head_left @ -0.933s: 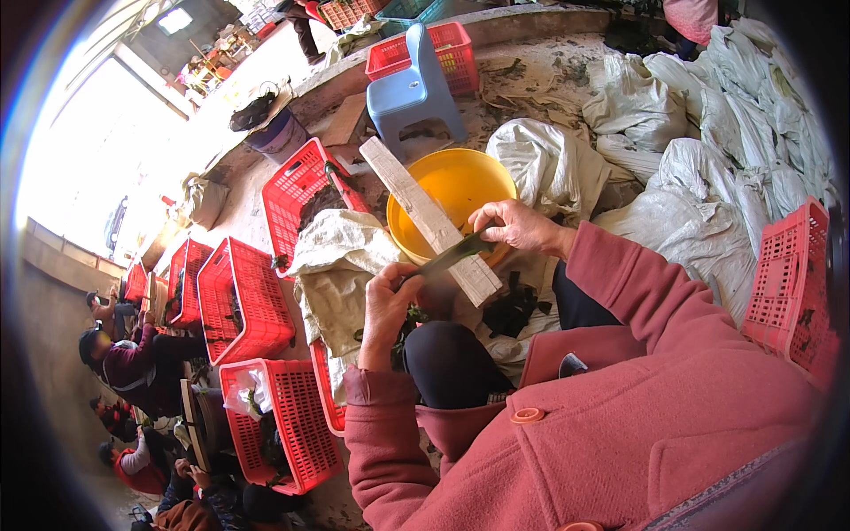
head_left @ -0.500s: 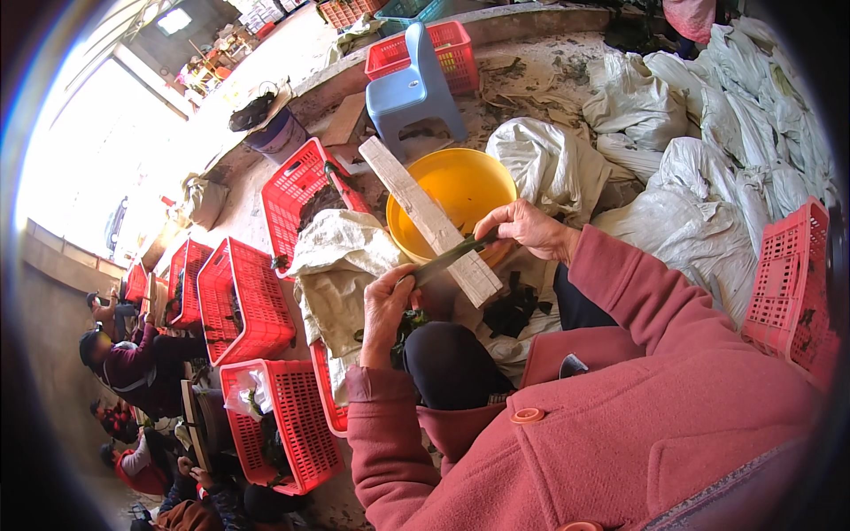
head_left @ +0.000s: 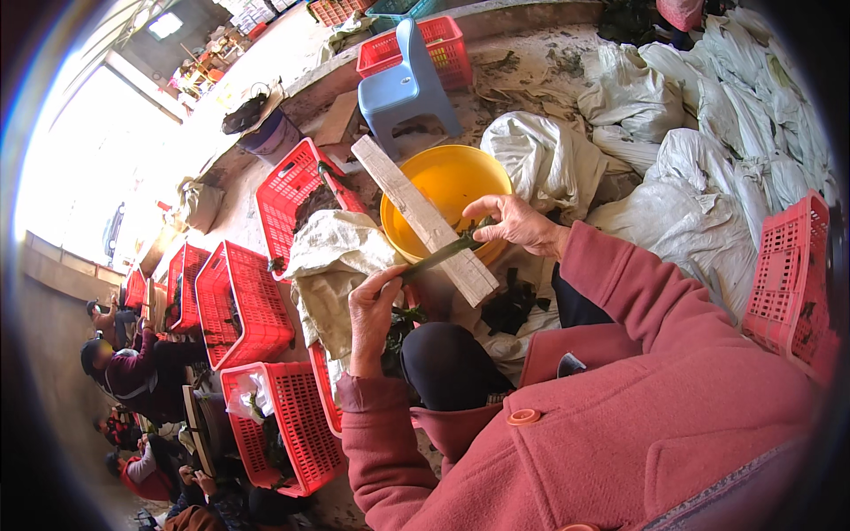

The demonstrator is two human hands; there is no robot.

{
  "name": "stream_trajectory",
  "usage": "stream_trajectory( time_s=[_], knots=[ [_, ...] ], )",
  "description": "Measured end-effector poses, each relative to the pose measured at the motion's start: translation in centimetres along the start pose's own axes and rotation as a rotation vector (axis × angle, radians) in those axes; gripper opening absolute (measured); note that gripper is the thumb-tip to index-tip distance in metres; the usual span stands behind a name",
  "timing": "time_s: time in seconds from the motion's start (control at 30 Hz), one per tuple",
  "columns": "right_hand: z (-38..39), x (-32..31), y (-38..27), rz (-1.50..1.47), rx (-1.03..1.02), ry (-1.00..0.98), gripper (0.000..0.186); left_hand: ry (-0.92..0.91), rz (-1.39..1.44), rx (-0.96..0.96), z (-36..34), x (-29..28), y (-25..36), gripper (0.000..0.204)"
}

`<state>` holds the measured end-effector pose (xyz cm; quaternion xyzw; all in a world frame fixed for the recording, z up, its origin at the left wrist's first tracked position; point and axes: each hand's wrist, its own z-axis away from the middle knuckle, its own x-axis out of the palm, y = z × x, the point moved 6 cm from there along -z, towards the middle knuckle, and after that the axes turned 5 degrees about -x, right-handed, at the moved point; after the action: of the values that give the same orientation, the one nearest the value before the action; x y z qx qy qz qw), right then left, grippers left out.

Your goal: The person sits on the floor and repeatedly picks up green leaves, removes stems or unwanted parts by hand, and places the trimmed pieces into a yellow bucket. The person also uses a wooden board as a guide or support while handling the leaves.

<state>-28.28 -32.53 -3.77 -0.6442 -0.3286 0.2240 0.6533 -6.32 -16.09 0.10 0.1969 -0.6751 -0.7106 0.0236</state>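
Observation:
My left hand pinches one end of a dark green strip, flat and glossy like kelp. The strip lies across a wooden board, which rests slantwise over the rim of a yellow bucket. At the strip's other end is my right hand, its index finger raised apart from the thumb. That thumb is close to or touching the strip; exact contact is unclear. Dark pieces lie below the board, and a pale cloth sack sits beside my left hand.
Red plastic crates line the left side, some holding dark green material. A blue chair stands beyond the bucket. White sacks are piled at right, near another red crate. Several people sit at far left.
My right hand has opened from its pinch on the strip, with the index finger now lifted. My left hand keeps its end and has shifted slightly left and down.

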Motion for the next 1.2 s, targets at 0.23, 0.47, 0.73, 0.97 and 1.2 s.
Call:
stream_trajectory(
  time_s=[0.23,0.47,0.73,0.97,1.2],
  knots=[
    [-0.9,1.2,-1.3,0.712,-0.246,-0.143,0.016,0.277,-0.435,0.063,-2.2,-2.4,-4.7,0.021],
    [0.7,2.3,-2.4,0.604,-0.345,0.013,0.012,-0.092,0.283,-0.266,-0.9,6.8,-6.7,0.028],
    [5.5,5.2,-1.9,0.653,-0.633,-0.322,0.019,-0.031,1.132,-0.432,-3.8,8.0,-7.1,0.025],
    [3.7,1.6,-0.6,0.031,-0.111,-0.075,0.011,-0.084,0.404,-0.461,-2.1,6.3,-6.8,0.007],
    [0.0,1.7,1.1,-0.205,-0.098,0.137,0.008,-0.076,-0.064,-0.299,-3.3,6.8,-5.8,0.011]
  ],
)
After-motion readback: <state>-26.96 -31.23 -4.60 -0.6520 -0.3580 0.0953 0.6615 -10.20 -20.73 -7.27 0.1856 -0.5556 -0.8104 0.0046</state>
